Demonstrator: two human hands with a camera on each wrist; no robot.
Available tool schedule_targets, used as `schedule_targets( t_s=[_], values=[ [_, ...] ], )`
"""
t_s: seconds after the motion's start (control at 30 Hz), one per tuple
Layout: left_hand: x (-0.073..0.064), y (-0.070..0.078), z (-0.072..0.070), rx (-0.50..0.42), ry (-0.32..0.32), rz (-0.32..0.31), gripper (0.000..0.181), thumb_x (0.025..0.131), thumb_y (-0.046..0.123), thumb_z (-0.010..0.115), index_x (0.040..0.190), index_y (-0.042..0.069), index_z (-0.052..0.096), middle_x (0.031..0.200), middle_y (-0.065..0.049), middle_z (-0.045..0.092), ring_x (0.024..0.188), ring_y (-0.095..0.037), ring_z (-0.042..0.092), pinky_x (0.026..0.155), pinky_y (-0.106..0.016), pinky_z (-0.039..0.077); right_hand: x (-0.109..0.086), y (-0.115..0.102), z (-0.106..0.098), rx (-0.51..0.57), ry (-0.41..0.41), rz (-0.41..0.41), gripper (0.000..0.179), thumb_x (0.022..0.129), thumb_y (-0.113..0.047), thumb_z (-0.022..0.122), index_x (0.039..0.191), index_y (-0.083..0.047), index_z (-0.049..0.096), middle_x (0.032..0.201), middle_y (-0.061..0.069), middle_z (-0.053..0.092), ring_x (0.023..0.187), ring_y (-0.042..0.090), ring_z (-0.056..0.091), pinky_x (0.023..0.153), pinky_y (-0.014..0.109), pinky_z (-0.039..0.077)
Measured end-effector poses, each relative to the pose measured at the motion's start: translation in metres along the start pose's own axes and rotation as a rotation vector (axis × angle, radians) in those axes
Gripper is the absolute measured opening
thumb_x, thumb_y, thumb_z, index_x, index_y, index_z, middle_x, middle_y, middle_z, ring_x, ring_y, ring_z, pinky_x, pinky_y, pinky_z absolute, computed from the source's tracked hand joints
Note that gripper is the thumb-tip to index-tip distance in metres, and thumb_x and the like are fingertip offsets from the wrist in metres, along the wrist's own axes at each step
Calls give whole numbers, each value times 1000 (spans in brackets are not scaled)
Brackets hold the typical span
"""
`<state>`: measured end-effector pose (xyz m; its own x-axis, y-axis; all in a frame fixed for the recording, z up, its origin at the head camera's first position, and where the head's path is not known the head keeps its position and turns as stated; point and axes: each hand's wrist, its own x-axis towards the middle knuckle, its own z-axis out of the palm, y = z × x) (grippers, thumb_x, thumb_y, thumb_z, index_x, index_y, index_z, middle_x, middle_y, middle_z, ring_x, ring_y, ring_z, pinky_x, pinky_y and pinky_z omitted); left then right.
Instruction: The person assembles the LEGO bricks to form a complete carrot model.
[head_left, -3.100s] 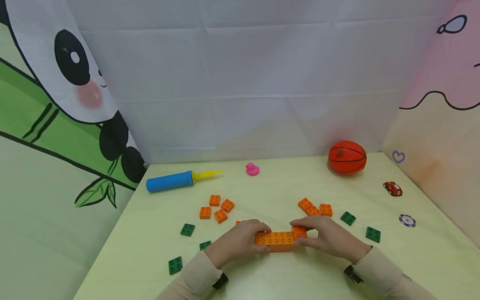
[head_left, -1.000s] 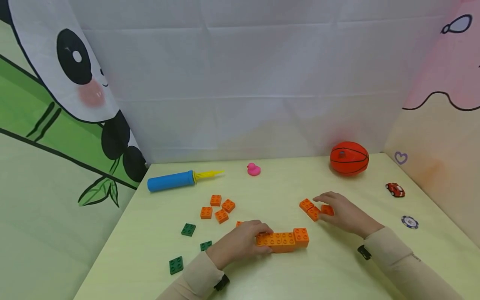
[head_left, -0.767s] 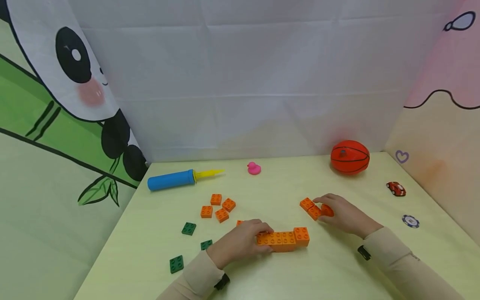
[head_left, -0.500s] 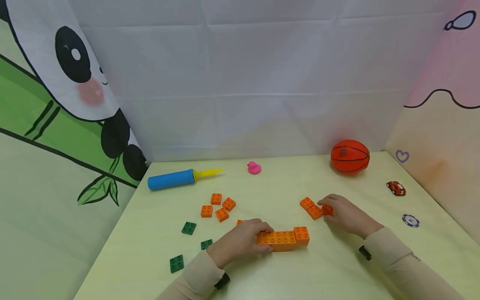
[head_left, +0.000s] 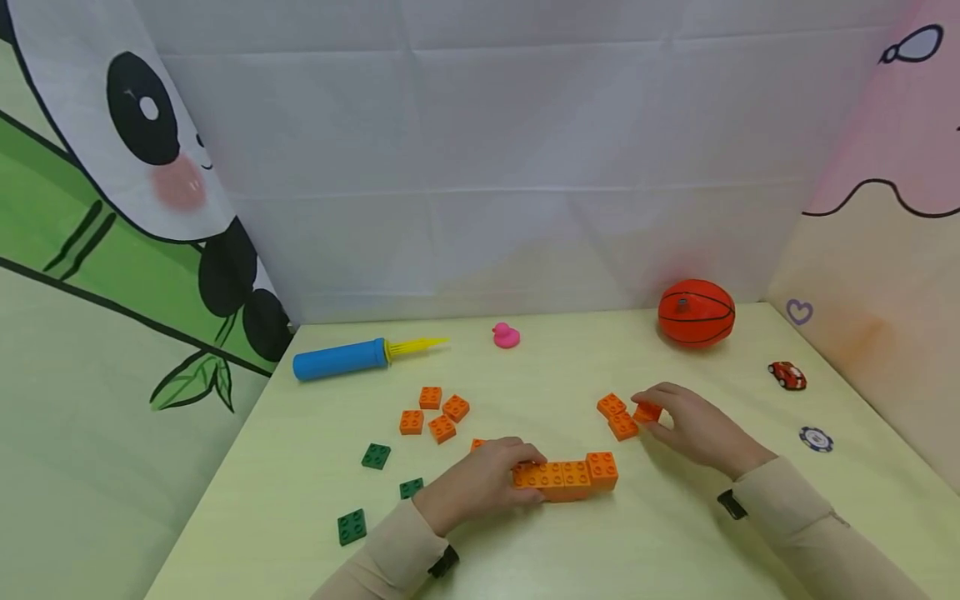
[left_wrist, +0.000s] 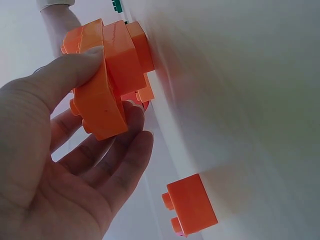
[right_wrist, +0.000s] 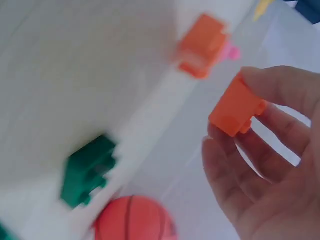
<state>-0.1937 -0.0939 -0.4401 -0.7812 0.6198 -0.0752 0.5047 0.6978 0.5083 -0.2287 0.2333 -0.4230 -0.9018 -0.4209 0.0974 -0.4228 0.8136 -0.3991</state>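
At the front middle of the table, several orange building bricks (head_left: 566, 482) are joined in a row, with one brick standing higher at the right end. My left hand (head_left: 483, 482) grips the row's left end, thumb on the near side, as the left wrist view of the joined bricks (left_wrist: 125, 57) also shows. Behind and to the right, my right hand (head_left: 697, 427) pinches a single orange brick (right_wrist: 235, 106) between thumb and fingers. In the right wrist view its studs face the palm. Two loose orange bricks (head_left: 622, 426) lie just left of that hand.
Several loose orange bricks (head_left: 442, 429) and green bricks (head_left: 352, 527) lie on the left. Another green brick (right_wrist: 87, 170) shows below the right hand. Farther back are a blue pump (head_left: 341, 360), pink duck (head_left: 506, 336), red ball (head_left: 696, 313), toy car (head_left: 787, 375) and chip (head_left: 816, 439).
My right hand has let go of the row's raised end brick and moved back and right. It has taken hold of a loose orange brick and shifted it slightly. My left hand stays put.
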Motion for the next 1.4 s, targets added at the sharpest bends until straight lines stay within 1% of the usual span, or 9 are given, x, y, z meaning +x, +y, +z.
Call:
schedule_targets(
  t_s=[0.1, 0.3, 0.4, 0.5, 0.6, 0.73, 0.87, 1.17, 1.4],
  values=[
    [0, 0, 0, 4, 1, -3, 39, 88, 41, 76, 122, 22, 67, 115, 10, 64, 95, -6, 55, 92, -28, 51, -1, -16, -1, 61, 24, -53, 38, 92, -15, 71, 129, -7, 65, 123, 6, 64, 111, 26, 60, 96, 49, 51],
    [0, 0, 1, 8, -2, -7, 39, 88, 41, 76, 121, 22, 67, 115, 10, 64, 96, -6, 55, 92, -28, 51, -4, -48, 2, 205, 13, -223, 39, 93, -14, 71, 131, -11, 64, 125, -2, 61, 106, 15, 60, 82, 36, 57],
    [0, 0, 1, 8, 1, -1, 39, 88, 41, 76, 121, 22, 68, 113, 10, 65, 95, -5, 56, 91, -27, 51, -6, -60, 5, 216, -16, -260, 42, 93, -15, 71, 134, -14, 62, 127, -5, 60, 111, 14, 59, 89, 37, 56],
    [1, 0, 1, 4, 4, 2, 39, 87, 41, 77, 120, 21, 68, 111, 10, 65, 95, -5, 56, 91, -27, 52, -7, -70, 11, 218, -53, -260, 43, 94, -19, 71, 135, -19, 61, 129, -9, 59, 117, 14, 56, 96, 39, 53],
    [1, 1, 0, -2, 8, 1, 39, 87, 40, 77, 119, 21, 68, 109, 10, 65, 94, -5, 56, 90, -27, 52, -9, -76, 18, 206, -79, -267, 43, 94, -21, 70, 136, -23, 60, 130, -11, 58, 118, 14, 56, 97, 39, 52],
    [0, 1, 0, 3, 12, 10, 38, 87, 40, 77, 119, 20, 68, 107, 11, 65, 93, -4, 57, 90, -26, 52, -11, -79, 25, 180, -110, -271, 41, 96, -24, 68, 136, -20, 60, 131, -11, 58, 119, 14, 56, 99, 42, 51],
    [0, 1, 0, 18, 14, 18, 38, 88, 40, 76, 120, 21, 68, 110, 10, 65, 95, -5, 58, 91, -27, 52, -13, -80, 27, 165, -144, -259, 39, 97, -25, 67, 135, -16, 62, 132, -9, 58, 120, 16, 56, 100, 44, 50],
    [-1, 0, -1, 20, 10, 17, 38, 89, 40, 75, 120, 21, 67, 112, 8, 65, 97, -6, 58, 92, -29, 52, -13, -75, 29, 196, -184, -234, 38, 97, -31, 66, 133, -17, 63, 130, -12, 60, 120, 15, 57, 101, 44, 50],
    [-1, 0, 0, 11, 10, 17, 37, 89, 40, 75, 120, 21, 67, 114, 8, 65, 97, -6, 58, 92, -28, 52, -12, -72, 33, 236, -185, -224, 38, 95, -28, 70, 131, -17, 65, 126, -14, 62, 114, 9, 58, 98, 38, 52]
  ],
)
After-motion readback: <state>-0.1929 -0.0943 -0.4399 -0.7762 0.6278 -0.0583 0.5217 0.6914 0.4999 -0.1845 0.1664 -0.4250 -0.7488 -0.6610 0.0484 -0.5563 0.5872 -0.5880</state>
